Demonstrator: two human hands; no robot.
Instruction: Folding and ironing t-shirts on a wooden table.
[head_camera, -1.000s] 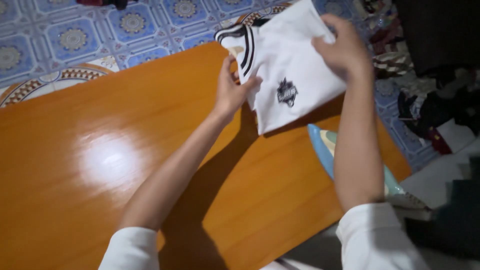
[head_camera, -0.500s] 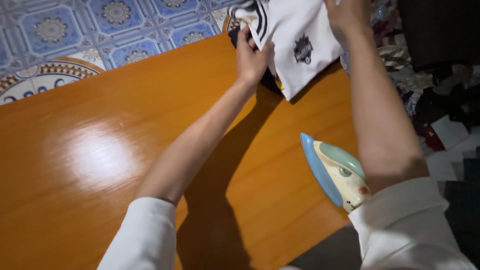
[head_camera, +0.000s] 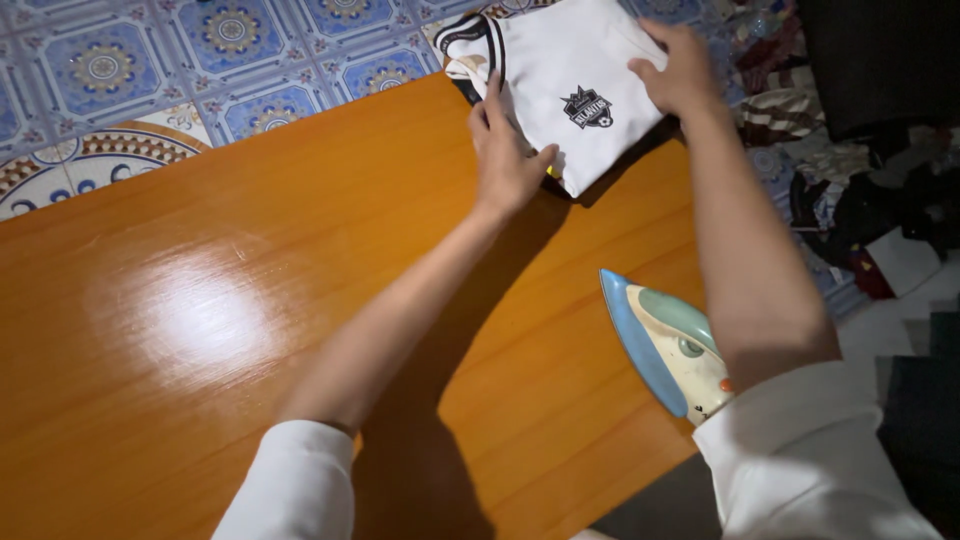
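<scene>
**Folded white jersey held at the table's far edge**

A folded white jersey (head_camera: 575, 95) with black collar trim and a dark crest is found at the upper centre of the frame, lying at the far edge of the orange wooden table (head_camera: 250, 330). The left hand (head_camera: 508, 155) is laid flat and open along the garment's near-left edge, fingers extended. The right hand (head_camera: 680, 70) is curled over the right edge, gripping the fabric.

Compared with a second ago, the jersey has been carried up the frame and further across the table, and the clothes iron (head_camera: 668, 345) — pale blue and cream, resting at lower right beside the right forearm — has come fully into view. The garment appears compactly folded; the work is judged close to a finished fold. Patterned blue floor tiles (head_camera: 230, 60) are noted beyond the table — heaped clothing (head_camera: 860, 170) at the right.
</scene>
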